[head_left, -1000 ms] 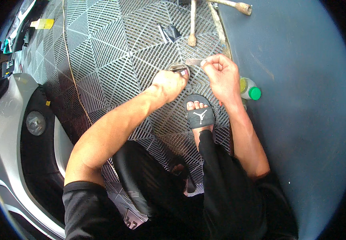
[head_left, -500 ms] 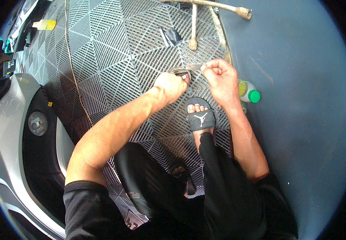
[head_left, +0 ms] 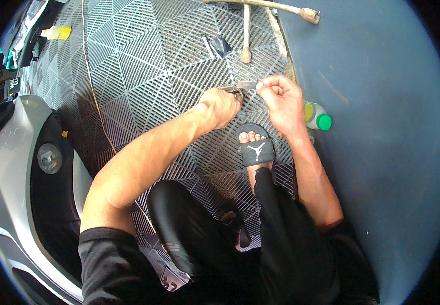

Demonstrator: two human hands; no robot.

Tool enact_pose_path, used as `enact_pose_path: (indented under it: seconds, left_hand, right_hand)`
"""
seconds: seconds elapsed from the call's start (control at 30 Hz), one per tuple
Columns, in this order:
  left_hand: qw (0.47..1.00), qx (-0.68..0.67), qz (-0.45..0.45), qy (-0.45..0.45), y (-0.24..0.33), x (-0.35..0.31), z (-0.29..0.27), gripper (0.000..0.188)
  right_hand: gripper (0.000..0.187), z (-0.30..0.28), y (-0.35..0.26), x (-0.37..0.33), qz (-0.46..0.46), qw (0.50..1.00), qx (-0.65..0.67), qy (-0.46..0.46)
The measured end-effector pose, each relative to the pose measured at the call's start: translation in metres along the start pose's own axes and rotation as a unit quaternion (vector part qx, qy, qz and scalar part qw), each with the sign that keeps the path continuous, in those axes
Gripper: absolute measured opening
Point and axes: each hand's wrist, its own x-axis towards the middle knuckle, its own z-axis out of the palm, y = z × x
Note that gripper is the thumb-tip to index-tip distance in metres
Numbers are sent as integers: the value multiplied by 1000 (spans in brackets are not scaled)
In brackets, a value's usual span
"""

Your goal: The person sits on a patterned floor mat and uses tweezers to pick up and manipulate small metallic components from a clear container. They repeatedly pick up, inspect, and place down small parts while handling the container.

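Above the slatted floor, my left hand (head_left: 222, 108) is closed around a small shiny metal piece (head_left: 231, 89) with a curved rim. Most of that piece is hidden by my fingers, so its kind does not show. My right hand (head_left: 284, 104) is closed in a pinch on a thin, flat, grey metal strip (head_left: 248, 84). The strip points left, its free end close to the metal piece; whether they touch I cannot tell. Under my right wrist, to its right, lies a clear bottle (head_left: 313, 115) with a green cap.
A rusty cross-shaped lug wrench (head_left: 246, 35) lies at the far side, with a small black item (head_left: 220, 47) beside it. A vehicle bumper (head_left: 14, 178) stands at left, a dark blue surface (head_left: 377, 152) at right. A thin cable (head_left: 94, 96) crosses the grey floor tiles (head_left: 133, 61).
My left hand has turned slightly and moved a little lower, exposing more of its back. The right hand and the metal strip have barely moved.
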Motion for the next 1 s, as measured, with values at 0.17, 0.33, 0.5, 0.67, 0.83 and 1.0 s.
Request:
enact_pose_path:
  seconds: [0.17,0.33,0.5,0.67,0.83,1.0]
  left_hand:
    - [1000,11,8,19,-4,0,11,34]
    - [999,7,23,33,-6,2,13,33]
    - [999,-2,15,46,-5,0,13,33]
    - [999,5,26,19,-6,1,9,32]
    - [1000,-4,31,-3,-6,3,7,34]
    - [999,-12,21,-27,-6,9,4,35]
  right_hand:
    - [8,1,2,2,-1,1000,1,-1]
    - [8,1,2,1,1,1000,-9,-4]
    - [8,2,3,0,4,1000,-9,0]
    - [8,3,3,-1,-9,1000,-29,-6]
    - [9,3,1,-1,16,1000,-5,-15]
    - [7,3,1,-1,17,1000,-10,-19]
